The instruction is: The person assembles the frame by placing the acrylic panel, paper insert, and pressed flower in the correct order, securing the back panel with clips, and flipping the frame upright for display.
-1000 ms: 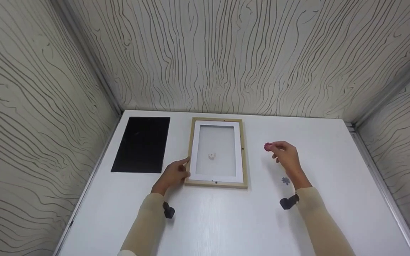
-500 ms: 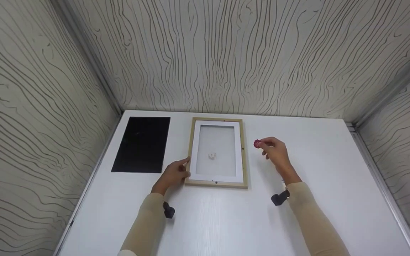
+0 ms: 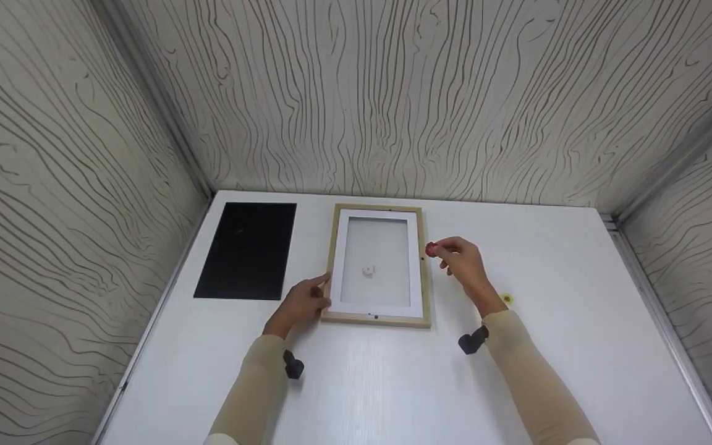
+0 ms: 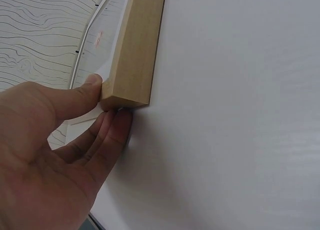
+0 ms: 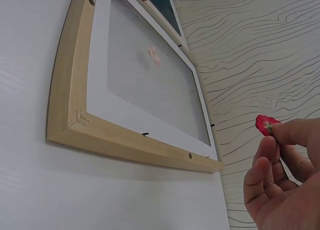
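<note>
A wooden picture frame [image 3: 376,322] with a white mat lies flat on the white table. Inside its window is a small pale pink piece [image 3: 368,271], resembling a petal or flower, also visible in the right wrist view. My left hand [image 3: 297,304] holds the frame's left side near the lower corner; in the left wrist view the thumb [image 4: 82,96] lies on its upper edge, fingers against its lower side. Between thumb and fingertips, my right hand [image 3: 464,264] pinches a red pressed flower [image 5: 266,125] by its pale centre, held above the table by the frame's right edge.
Left of the frame lies a black rectangular panel [image 3: 246,250]. A small yellow flower [image 3: 507,298] rests on the table beside the right wrist. Wood-grain-patterned walls [image 3: 356,99] stand behind the table and on both sides.
My right hand has carried the red flower leftward to the frame's edge. The yellow flower has come into sight, while a blue one is now covered by the right arm. My left hand stays put.
</note>
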Available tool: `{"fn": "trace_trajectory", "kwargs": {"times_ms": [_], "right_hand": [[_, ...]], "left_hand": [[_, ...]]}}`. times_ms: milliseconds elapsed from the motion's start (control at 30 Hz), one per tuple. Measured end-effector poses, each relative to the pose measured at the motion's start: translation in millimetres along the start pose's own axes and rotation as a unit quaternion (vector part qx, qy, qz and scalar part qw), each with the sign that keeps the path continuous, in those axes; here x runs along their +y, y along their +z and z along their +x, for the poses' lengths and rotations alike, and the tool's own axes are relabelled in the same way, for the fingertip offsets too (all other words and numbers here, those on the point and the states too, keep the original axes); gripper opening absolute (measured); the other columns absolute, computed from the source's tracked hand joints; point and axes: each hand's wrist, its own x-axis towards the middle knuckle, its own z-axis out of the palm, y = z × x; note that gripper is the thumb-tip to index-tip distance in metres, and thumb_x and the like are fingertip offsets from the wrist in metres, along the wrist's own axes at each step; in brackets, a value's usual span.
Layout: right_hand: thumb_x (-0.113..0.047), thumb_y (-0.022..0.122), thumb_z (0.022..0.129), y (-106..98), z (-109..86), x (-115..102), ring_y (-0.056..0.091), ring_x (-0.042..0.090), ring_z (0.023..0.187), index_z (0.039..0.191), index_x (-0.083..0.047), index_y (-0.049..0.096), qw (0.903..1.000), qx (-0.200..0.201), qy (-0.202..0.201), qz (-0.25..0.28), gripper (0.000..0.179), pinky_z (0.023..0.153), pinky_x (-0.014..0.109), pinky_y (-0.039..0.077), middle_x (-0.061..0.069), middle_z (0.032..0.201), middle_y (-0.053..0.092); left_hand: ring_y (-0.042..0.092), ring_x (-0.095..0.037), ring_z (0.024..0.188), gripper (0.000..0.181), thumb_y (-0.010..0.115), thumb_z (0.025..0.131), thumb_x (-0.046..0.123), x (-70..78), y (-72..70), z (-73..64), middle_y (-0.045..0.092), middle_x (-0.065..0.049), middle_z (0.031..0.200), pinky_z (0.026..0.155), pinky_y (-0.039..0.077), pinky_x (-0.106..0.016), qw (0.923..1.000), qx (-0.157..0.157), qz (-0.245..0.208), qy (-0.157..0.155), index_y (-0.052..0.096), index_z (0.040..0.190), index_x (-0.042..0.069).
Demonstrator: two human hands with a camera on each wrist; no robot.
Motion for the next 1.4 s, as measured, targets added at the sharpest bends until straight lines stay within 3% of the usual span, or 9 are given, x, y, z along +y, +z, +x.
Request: {"fn": "trace_trajectory", "kwargs": {"times_ms": [333,600,867,1200,1400], "right_hand": [[-0.015,0.069,0.103,15,5.9,0,0.065,0.016,0.075,0.118,0.003,0.07,1.0,0.0,-0.005,0.008,0.023,0.057,0.019,0.047,0.007,0.098,0.072],[-0.015,0.068,0.103,27,6.5,-4,0.066,0.022,0.081,0.117,0.0,0.07,0.9999,-0.015,-0.004,-0.003,0.021,0.063,0.024,0.051,0.006,0.096,0.071],[-0.017,0.069,0.103,36,8.1,-5,0.066,0.031,0.09,0.119,-0.002,0.071,0.9998,-0.019,0.01,-0.002,0.022,0.07,0.031,0.056,0.01,0.102,0.071],[-0.015,0.069,0.102,46,12.3,-6,0.062,0.018,0.077,0.117,0.001,0.07,0.9991,-0.023,0.021,0.028,0.022,0.065,0.028,0.053,0.006,0.097,0.07],[-0.018,0.068,0.104,52,14.7,-4,0.062,0.014,0.082,0.121,-0.001,0.068,0.9985,-0.031,0.039,0.024,0.025,0.073,0.032,0.054,0.007,0.105,0.068]], "left_hand": [[0.057,-0.021,0.1,0.067,0.072,0.099,0.012,-1.1,0.4,0.8,0.063,-0.011,0.116,0.088,0.055,-0.036,1.0,-0.001,0.004,0.0,0.047,0.162,0.015],[0.057,-0.021,0.099,0.067,0.074,0.098,0.012,-2.2,0.5,0.2,0.064,-0.01,0.115,0.087,0.055,-0.035,1.0,0.008,0.004,-0.004,0.049,0.161,0.017],[0.058,-0.02,0.097,0.068,0.074,0.097,0.011,-2.4,0.1,1.3,0.065,-0.011,0.113,0.084,0.056,-0.035,0.9999,0.004,0.005,0.013,0.049,0.16,0.013],[0.057,-0.019,0.098,0.066,0.072,0.1,0.012,-4.1,-0.9,1.7,0.061,-0.01,0.114,0.083,0.055,-0.031,0.9999,-0.004,-0.012,0.007,0.048,0.161,0.015],[0.059,-0.02,0.097,0.066,0.072,0.1,0.012,-1.9,0.0,0.7,0.063,-0.01,0.116,0.085,0.056,-0.033,0.9999,-0.003,-0.01,-0.01,0.047,0.162,0.018]]}}
